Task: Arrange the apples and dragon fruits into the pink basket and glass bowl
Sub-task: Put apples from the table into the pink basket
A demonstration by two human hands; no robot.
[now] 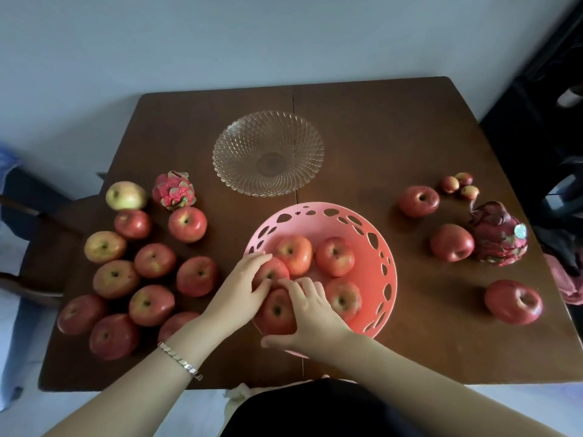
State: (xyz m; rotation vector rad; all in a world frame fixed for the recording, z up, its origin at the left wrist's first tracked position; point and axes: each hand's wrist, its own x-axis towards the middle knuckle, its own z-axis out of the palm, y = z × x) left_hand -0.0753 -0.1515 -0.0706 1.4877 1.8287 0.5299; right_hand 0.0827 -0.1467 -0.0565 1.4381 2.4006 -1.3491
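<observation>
The pink basket (375, 247) sits at the table's near middle with several red apples in it. My left hand (243, 285) rests over one apple (271, 272) at the basket's left side, fingers curled on it. My right hand (312, 320) grips another apple (277, 310) at the basket's near edge. The glass bowl (268, 152) stands behind the basket with nothing in it. Several apples (151, 304) lie in a group on the left. A small dragon fruit (173, 190) lies behind them. A larger dragon fruit (498, 238) lies at the right, with three apples (451, 242) near it.
Three tiny round fruits (459, 184) lie at the back right. The brown wooden table (378, 121) has a seam down its middle. A chair (31, 216) stands at the left edge. Dark objects fill the room's right side.
</observation>
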